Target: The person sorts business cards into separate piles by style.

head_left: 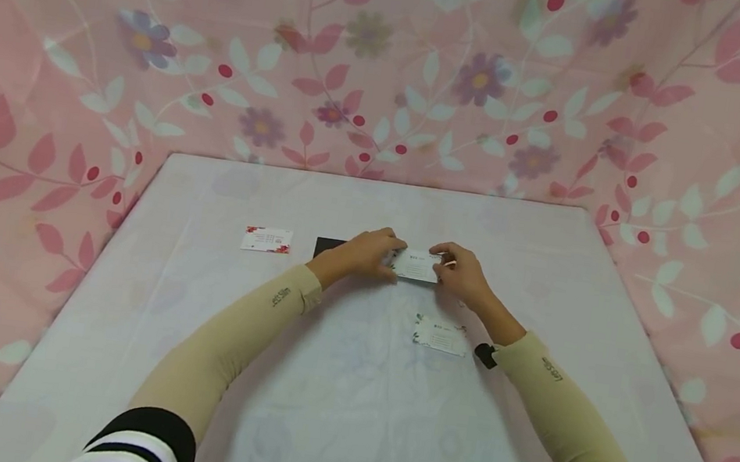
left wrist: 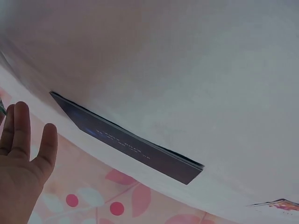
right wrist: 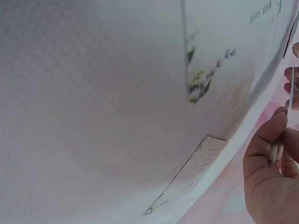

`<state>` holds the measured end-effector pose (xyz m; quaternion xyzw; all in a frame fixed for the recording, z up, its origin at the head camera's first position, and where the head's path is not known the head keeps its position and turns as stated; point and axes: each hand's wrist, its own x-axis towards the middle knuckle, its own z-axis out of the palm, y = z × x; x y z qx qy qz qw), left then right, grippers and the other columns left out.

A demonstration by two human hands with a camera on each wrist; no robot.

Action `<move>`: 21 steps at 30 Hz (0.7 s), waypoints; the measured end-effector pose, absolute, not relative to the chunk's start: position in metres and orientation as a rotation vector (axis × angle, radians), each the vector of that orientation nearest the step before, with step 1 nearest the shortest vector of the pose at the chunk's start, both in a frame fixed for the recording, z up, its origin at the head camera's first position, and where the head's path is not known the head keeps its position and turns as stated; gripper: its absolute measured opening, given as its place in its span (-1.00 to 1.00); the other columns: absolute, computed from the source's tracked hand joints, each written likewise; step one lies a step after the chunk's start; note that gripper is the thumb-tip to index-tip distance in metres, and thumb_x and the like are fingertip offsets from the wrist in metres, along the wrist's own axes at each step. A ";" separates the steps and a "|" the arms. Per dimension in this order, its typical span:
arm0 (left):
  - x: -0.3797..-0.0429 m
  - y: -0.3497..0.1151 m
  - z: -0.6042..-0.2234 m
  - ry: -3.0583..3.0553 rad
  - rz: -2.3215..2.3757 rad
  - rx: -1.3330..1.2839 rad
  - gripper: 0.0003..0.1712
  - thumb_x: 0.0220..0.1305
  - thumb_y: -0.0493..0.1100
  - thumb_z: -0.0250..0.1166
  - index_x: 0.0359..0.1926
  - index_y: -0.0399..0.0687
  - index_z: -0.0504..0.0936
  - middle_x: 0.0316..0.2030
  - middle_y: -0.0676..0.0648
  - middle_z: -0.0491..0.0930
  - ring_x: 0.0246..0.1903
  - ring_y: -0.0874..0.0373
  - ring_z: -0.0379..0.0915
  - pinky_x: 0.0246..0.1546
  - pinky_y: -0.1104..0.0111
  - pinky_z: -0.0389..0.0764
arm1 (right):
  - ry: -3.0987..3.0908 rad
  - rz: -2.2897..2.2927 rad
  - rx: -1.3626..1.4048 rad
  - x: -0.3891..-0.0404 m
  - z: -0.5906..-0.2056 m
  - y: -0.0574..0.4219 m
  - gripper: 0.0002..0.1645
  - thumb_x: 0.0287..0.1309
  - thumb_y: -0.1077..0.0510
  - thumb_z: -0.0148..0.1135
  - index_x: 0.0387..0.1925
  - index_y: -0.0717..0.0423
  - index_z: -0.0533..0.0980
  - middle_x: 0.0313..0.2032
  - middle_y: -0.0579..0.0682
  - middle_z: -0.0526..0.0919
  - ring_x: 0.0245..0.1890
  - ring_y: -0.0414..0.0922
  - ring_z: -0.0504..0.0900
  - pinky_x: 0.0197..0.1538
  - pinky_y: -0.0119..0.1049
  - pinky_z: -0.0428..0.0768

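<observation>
My right hand (head_left: 463, 274) pinches the right end of a white business card (head_left: 416, 264) printed with leaves and text. In the right wrist view the thumb and fingers of my right hand (right wrist: 271, 172) meet at a thin card edge. At the card's other end is my left hand (head_left: 367, 253), fingertips at its far corner and thumb near its front edge. Just left of that hand a black card (head_left: 328, 247) shows partly; the left wrist view shows more of the black card (left wrist: 126, 140). A similar leafy card (head_left: 441, 334) lies nearer, below the right hand.
A white card with red flowers (head_left: 267, 239) lies farther left. In the right wrist view another white card (right wrist: 189, 177) lies beside the right hand. All rest on a white-covered table (head_left: 344, 417), with a pink floral cloth (head_left: 393, 68) behind and at both sides.
</observation>
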<state>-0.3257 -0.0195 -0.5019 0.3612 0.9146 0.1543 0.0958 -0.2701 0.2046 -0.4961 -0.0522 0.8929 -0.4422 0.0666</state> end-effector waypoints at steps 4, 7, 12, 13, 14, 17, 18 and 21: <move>-0.323 -0.017 -0.498 2.759 0.381 1.097 -0.18 0.10 0.15 0.48 0.32 -0.09 0.47 0.11 -0.10 0.51 -0.01 0.10 0.44 0.06 0.14 0.49 | 2.666 -1.358 -0.166 -0.271 -0.496 0.206 -0.60 0.34 0.30 0.12 0.19 0.23 0.48 0.01 0.22 0.52 -0.16 0.07 0.62 -0.23 -0.25 0.62; -0.321 -0.015 -0.497 2.801 0.297 1.106 -0.23 0.12 0.18 0.45 0.27 -0.09 0.52 0.09 -0.09 0.54 0.01 0.10 0.46 0.05 0.12 0.50 | 2.738 -1.227 -0.223 -0.271 -0.496 0.205 -0.52 0.26 0.24 0.27 0.21 0.22 0.48 0.09 0.22 0.52 -0.11 0.07 0.62 -0.16 -0.20 0.61; -0.319 -0.013 -0.500 2.827 0.212 1.046 -0.32 0.14 0.20 0.43 0.18 -0.06 0.57 0.05 -0.06 0.56 -0.01 0.12 0.47 0.00 0.11 0.49 | 2.881 -0.821 -0.423 -0.276 -0.499 0.202 -0.25 0.06 0.12 0.49 0.25 0.31 0.43 0.20 0.24 0.45 -0.10 0.03 0.57 -0.06 -0.14 0.56; -0.319 -0.013 -0.500 2.826 0.204 1.039 -0.34 0.14 0.20 0.43 0.16 -0.06 0.58 0.03 -0.06 0.56 -0.02 0.12 0.47 -0.01 0.11 0.49 | 2.892 -0.760 -0.447 -0.277 -0.500 0.201 -0.23 0.05 0.10 0.49 0.25 0.33 0.42 0.21 0.24 0.44 -0.10 0.02 0.56 -0.04 -0.14 0.55; -0.319 -0.013 -0.500 2.827 0.191 1.036 -0.36 0.15 0.20 0.42 0.14 -0.05 0.58 0.02 -0.05 0.56 -0.02 0.12 0.47 -0.02 0.12 0.49 | 2.902 -0.707 -0.459 -0.278 -0.500 0.200 -0.22 0.05 0.08 0.49 0.25 0.33 0.41 0.21 0.23 0.44 -0.10 0.00 0.54 -0.04 -0.14 0.55; -0.321 -0.011 -0.500 2.825 0.183 1.032 -0.41 0.16 0.19 0.42 0.09 -0.04 0.59 0.01 -0.05 0.55 -0.03 0.12 0.46 -0.03 0.12 0.47 | 2.917 -0.639 -0.466 -0.283 -0.500 0.200 -0.19 0.04 0.05 0.50 0.27 0.30 0.41 0.19 0.21 0.48 -0.12 -0.02 0.54 -0.04 -0.14 0.54; -0.321 -0.011 -0.500 2.824 0.184 1.027 -0.43 0.16 0.18 0.42 0.08 -0.04 0.59 0.01 -0.04 0.55 -0.05 0.12 0.46 -0.03 0.12 0.46 | 2.921 -0.623 -0.482 -0.285 -0.501 0.200 -0.19 0.04 0.05 0.51 0.27 0.28 0.42 0.18 0.21 0.49 -0.12 -0.01 0.54 -0.03 -0.12 0.54; -0.323 -0.011 -0.499 2.801 0.216 1.011 -0.44 0.16 0.16 0.43 0.07 -0.06 0.60 0.01 -0.05 0.53 -0.08 0.13 0.44 -0.04 0.15 0.47 | 2.925 -0.596 -0.539 -0.289 -0.501 0.202 -0.22 0.01 0.05 0.53 0.25 0.23 0.47 0.13 0.21 0.53 -0.06 0.04 0.55 0.03 -0.06 0.53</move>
